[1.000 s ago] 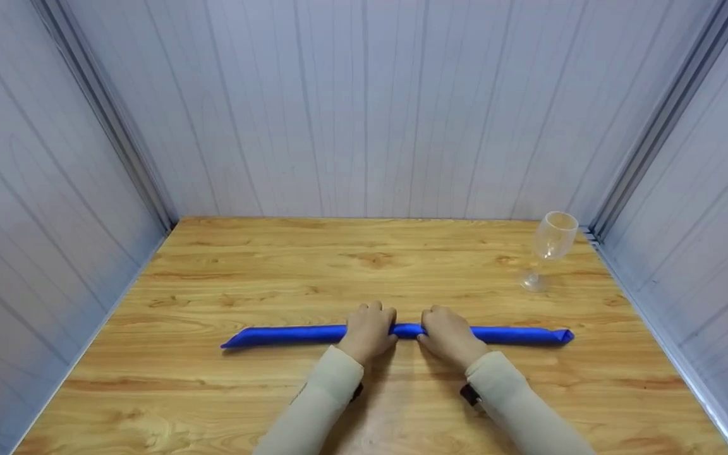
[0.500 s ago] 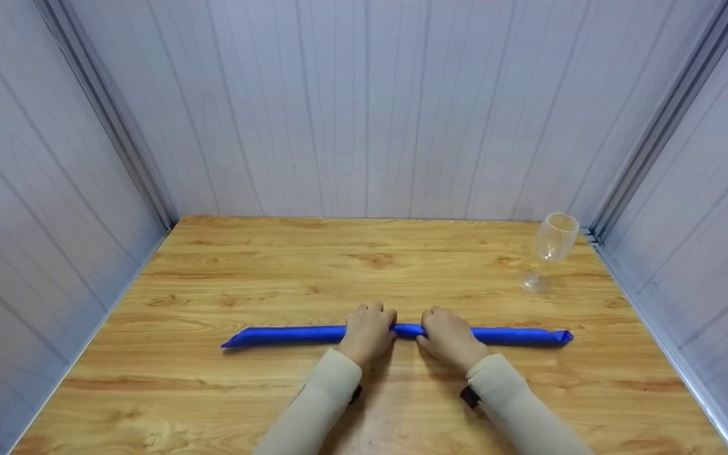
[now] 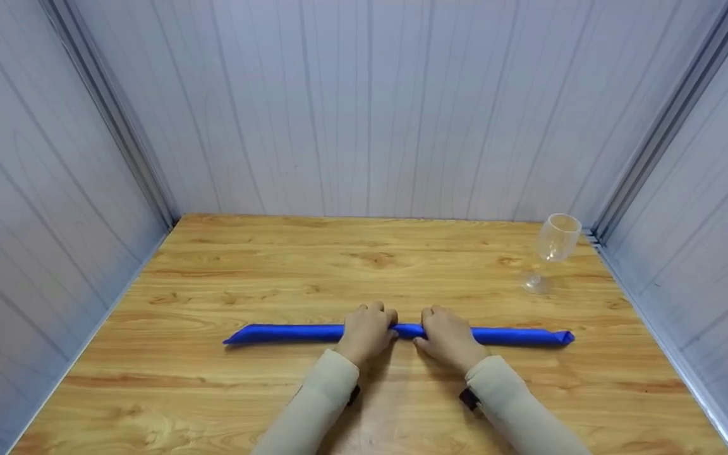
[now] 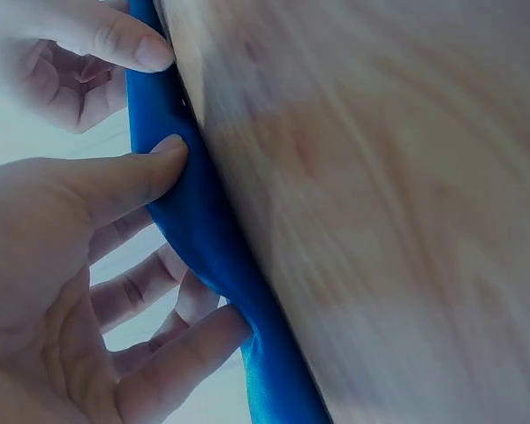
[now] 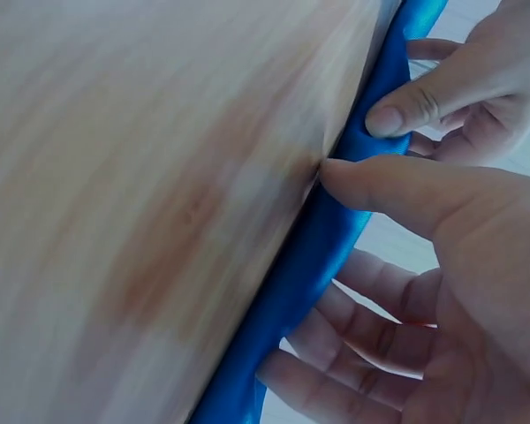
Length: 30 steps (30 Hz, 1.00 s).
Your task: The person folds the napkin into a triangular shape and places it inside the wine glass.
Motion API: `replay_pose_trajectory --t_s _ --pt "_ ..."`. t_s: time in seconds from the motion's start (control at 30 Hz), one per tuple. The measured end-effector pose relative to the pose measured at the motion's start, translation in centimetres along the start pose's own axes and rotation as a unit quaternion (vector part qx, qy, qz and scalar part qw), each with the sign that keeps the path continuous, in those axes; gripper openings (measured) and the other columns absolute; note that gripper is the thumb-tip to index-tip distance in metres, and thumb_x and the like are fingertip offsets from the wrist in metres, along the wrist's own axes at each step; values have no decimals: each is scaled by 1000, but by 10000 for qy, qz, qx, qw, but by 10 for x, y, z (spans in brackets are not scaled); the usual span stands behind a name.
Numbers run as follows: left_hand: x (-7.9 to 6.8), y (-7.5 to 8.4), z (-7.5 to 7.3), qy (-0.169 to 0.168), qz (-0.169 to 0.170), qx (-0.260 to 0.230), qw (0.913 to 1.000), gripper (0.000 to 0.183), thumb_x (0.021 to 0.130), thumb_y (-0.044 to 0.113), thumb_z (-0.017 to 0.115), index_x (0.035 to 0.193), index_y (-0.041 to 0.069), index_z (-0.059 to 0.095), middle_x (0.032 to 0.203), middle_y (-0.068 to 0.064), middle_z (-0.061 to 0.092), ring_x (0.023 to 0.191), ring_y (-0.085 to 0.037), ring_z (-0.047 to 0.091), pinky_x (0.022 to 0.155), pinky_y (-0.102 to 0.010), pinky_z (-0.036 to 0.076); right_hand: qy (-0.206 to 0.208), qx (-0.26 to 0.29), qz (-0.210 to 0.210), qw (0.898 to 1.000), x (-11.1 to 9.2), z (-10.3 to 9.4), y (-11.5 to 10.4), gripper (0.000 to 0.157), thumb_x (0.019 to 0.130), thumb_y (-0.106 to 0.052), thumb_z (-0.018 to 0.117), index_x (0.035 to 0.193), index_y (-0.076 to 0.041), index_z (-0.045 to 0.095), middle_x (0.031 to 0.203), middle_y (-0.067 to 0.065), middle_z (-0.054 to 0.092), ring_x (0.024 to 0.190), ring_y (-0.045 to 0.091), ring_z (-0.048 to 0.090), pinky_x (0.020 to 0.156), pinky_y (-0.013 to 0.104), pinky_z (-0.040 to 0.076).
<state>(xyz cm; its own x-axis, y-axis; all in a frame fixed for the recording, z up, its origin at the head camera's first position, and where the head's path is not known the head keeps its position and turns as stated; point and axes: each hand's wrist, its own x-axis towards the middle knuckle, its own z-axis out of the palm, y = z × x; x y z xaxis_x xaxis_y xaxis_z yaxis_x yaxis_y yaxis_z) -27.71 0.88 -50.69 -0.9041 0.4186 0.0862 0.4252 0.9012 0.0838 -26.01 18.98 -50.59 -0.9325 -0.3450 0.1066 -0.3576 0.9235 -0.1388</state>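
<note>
A shiny blue cloth (image 3: 294, 333), rolled into a long narrow tube, lies crosswise on the wooden table. Its left end tapers to a point; the right end shows a small folded tip. Near the middle of the roll, my left hand (image 3: 366, 332) grips it, thumb on the near side and fingers curled over the far side. Just to the right, my right hand (image 3: 449, 338) holds the roll the same way. A short stretch of blue shows between the hands. In the left wrist view, the left thumb (image 4: 146, 177) presses into the cloth, which dents under the fingers.
At the back right of the table (image 3: 263, 265) stands a clear wine glass (image 3: 557, 239), upright on its stem. Pale panelled walls (image 3: 364, 114) close off the back and both sides.
Both hands keep their grip at the middle of the roll, almost still. The right thumb has shifted slightly toward the near side.
</note>
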Motion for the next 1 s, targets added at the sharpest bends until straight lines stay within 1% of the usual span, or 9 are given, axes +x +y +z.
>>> replay_pose_trajectory --t_s 0.13,0.23,0.4,0.5,0.6,0.73,0.83,1.0 --pt "0 -1 -1 -15 4 -109 9999 17 95 35 71 109 25 72 99 -2 62 87 -26 61 69 -46 54 47 -93 71 9999 2 2 -3 37 87 -34 79 99 -3 62 90 13 60 80 33 60 67 49 53" --pt "-1 -2 -1 24 -20 -262 9997 17 95 34 71 109 26 73 99 -1 63 87 -26 61 70 -47 53 95 -144 100 9998 3 3 -4 39 88 -36 78 101 -4 61 90 13 60 80 33 60 66 48 52" --pt "-2 -2 -1 138 -68 -383 9991 17 94 37 71 109 28 73 99 1 63 87 -24 62 69 -47 53 205 -168 -3 9996 3 4 -4 31 88 -32 78 96 -8 60 86 10 59 76 31 59 63 46 51" --pt "-4 -1 -1 242 -79 -439 9987 18 94 39 71 107 28 74 99 1 63 87 -24 63 67 -46 52 195 -200 -55 9996 4 3 -3 27 88 -29 78 93 -9 61 83 8 58 74 29 59 61 45 51" --pt "-5 -1 -1 354 -32 -559 9978 19 92 39 74 105 27 74 98 2 64 86 -24 64 64 -45 52 141 -237 3 9996 5 1 -2 26 87 -28 79 90 -9 61 80 6 56 71 28 58 59 45 50" --pt "-6 -2 -1 433 -16 -700 9966 23 85 36 81 103 23 76 94 2 64 85 -23 65 62 -44 51 94 -196 72 9997 6 0 -1 27 86 -28 80 89 -10 61 78 5 53 70 26 57 57 45 50" --pt "-7 -3 -1 422 -90 -748 9963 26 81 34 84 104 21 77 94 2 64 86 -23 64 63 -44 49 85 -104 83 9999 6 0 -1 26 87 -28 79 91 -9 62 79 4 54 71 26 57 58 46 50" --pt "-7 -5 -1 472 -195 -773 9957 26 80 31 84 104 21 77 95 0 64 87 -25 63 65 -45 49 80 96 143 9998 6 -1 1 24 88 -29 77 93 -10 63 81 5 57 73 26 60 59 47 51"
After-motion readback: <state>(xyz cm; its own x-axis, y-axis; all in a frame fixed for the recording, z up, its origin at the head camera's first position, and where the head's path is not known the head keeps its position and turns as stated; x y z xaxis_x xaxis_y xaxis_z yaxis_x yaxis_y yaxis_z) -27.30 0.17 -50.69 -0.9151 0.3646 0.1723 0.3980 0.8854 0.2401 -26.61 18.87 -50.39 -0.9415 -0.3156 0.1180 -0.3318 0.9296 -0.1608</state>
